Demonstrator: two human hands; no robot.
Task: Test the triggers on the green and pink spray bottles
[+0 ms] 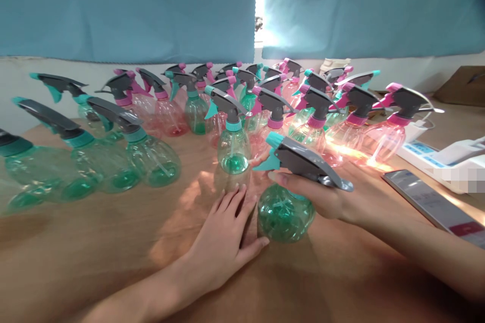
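My right hand [314,189] is closed around the neck of a green spray bottle [286,217], just under its grey trigger head with a teal nozzle. The bottle tilts a little, its nozzle pointing left; whether its base touches the table I cannot tell. My left hand [229,234] lies palm down on the wooden table [132,252] with its fingers stretched out, holding nothing. Just beyond its fingertips another green spray bottle [234,149] stands upright.
Several green spray bottles [151,159] line the left side. Behind, several pink spray bottles [382,141] stand mixed with green ones. A phone [428,202] lies at the right, near a white device [447,156]. Blue curtains [132,10] hang at the back.
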